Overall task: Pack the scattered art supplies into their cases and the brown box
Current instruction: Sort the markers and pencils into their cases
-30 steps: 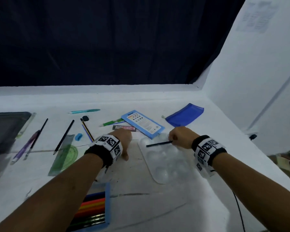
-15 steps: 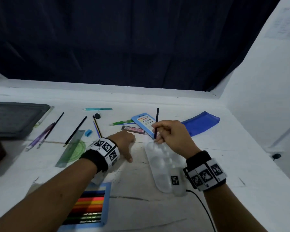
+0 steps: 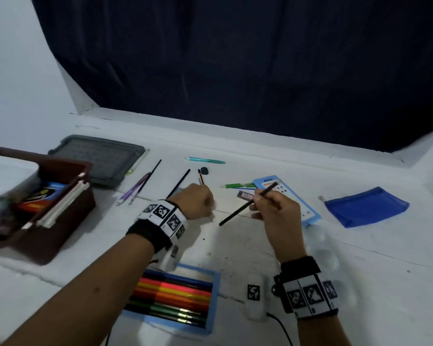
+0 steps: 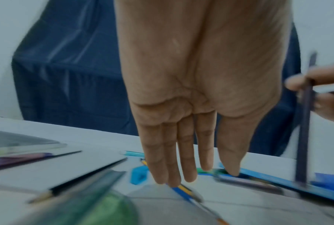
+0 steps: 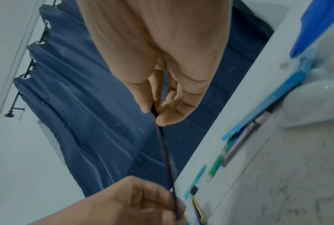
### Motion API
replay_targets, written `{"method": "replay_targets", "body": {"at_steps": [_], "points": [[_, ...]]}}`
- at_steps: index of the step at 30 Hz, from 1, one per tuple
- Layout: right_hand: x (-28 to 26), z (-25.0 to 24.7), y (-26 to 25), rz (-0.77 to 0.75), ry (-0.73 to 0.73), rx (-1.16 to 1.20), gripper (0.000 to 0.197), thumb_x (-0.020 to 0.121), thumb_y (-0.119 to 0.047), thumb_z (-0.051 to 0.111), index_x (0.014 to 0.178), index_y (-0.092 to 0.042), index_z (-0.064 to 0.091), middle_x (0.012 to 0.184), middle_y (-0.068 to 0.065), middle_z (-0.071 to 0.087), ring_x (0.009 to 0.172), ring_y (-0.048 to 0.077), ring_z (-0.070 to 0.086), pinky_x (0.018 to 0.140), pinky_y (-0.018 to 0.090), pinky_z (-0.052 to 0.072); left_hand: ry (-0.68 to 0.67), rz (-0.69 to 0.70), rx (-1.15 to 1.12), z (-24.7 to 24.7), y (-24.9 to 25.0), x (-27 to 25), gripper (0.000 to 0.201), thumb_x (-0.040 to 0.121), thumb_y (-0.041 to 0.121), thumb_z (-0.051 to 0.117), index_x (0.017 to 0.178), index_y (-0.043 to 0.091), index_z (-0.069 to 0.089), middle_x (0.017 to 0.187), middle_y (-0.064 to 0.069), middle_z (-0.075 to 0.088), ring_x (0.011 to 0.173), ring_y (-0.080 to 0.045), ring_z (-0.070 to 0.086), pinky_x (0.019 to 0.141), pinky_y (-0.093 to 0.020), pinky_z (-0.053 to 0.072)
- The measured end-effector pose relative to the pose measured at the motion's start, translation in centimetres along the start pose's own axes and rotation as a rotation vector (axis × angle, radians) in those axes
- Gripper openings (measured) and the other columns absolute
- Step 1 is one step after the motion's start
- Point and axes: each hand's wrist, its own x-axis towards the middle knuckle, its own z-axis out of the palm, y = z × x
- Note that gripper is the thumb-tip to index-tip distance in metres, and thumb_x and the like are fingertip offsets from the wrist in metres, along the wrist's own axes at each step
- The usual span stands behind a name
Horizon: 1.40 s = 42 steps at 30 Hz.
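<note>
Black pencil (image 3: 246, 205) now tilted in pinching right hand (image 3: 276, 211), left hand (image 3: 194, 204) straight-fingered above table (image 3: 360, 270).

No print I can read; lettering on the flat light-blue card pack (image 3: 286, 196) is too blurred.

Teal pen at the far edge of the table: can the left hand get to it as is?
Probably yes. The left hand is open, holding nothing, fingers down near the striped pencils. The teal pen lies alone on bare table just beyond them, nothing on top of it. The right hand holds its black pencil off to the side.
</note>
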Motion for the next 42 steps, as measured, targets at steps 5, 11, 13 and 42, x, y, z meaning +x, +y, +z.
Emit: {"method": "replay_targets", "body": {"at_steps": [5, 11, 13, 42], "points": [[0.0, 2.7, 1.1, 0.066, 0.056, 0.05, 0.013, 0.094, -0.012, 0.062, 0.088, -0.006, 0.072, 0.077, 0.013, 0.072, 0.074, 0.019, 0.069, 0.066, 0.029, 0.057, 0.156, -0.286, -0.022, -2.8, -5.4, 0.2, 0.022, 0.084, 0.021, 0.065, 0.103, 0.011, 0.072, 0.109, -0.009, 0.067, 0.102, -0.029, 0.064, 0.086, -0.033, 0.053], [-0.3, 4.9, 0.7, 0.112, 0.074, 0.078, 0.014, 0.094, -0.012, 0.063, 0.088, -0.003, 0.072, 0.08, 0.015, 0.071, 0.074, 0.018, 0.069, 0.066, 0.027, 0.056, 0.122, -0.403, 0.039, -2.6, -9.3, 1.8, 0.032, 0.078, 0.03, 0.068, 0.097, 0.009, 0.054, 0.108, -0.016, 0.064, 0.098, -0.034, 0.062, 0.081, -0.038, 0.055], [-0.6, 4.9, 0.6, 0.118, 0.092, 0.076, 0.013, 0.094, -0.012, 0.062, 0.091, -0.004, 0.072, 0.08, 0.014, 0.072, 0.076, 0.019, 0.069, 0.067, 0.027, 0.056, 0.11, -0.37, 0.037, -2.4, -9.9, 2.2, 0.029, 0.079, 0.029, 0.068, 0.089, 0.011, 0.048, 0.106, -0.016, 0.064, 0.096, -0.034, 0.062, 0.074, -0.034, 0.051], [-14.7, -0.3, 1.2, 0.292, 0.388, 0.297, 0.015, 0.093, -0.011, 0.063, 0.079, -0.006, 0.068, 0.071, 0.006, 0.067, 0.069, 0.018, 0.065, 0.065, 0.026, 0.055, 0.025, 0.281, -0.109, 1.3, -9.0, -13.7, 0.015, 0.09, 0.018, 0.062, 0.097, 0.019, 0.076, 0.092, 0.005, 0.071, 0.083, -0.006, 0.061, 0.073, -0.019, 0.047]]}}
